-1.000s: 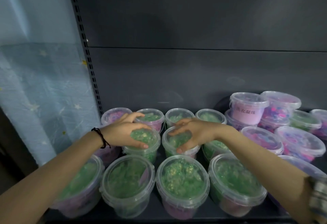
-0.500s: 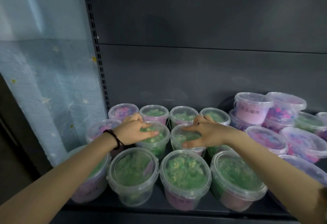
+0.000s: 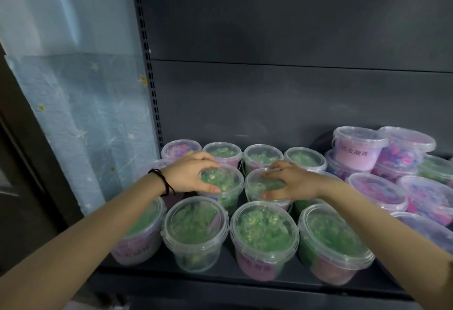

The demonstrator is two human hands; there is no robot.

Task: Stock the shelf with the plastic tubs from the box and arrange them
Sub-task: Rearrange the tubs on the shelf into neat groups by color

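The dark shelf already carries three rows of green-filled tubs on its left part and pink tubs to the right, so the step in hand looks like arranging rather than stocking. The next move probably calls for squaring two middle-row tubs with their neighbours. The left hand clasps the left middle tub by its lid, and the right hand clasps the right middle tub, thumbs at the near rims and fingers curled over the far ones.
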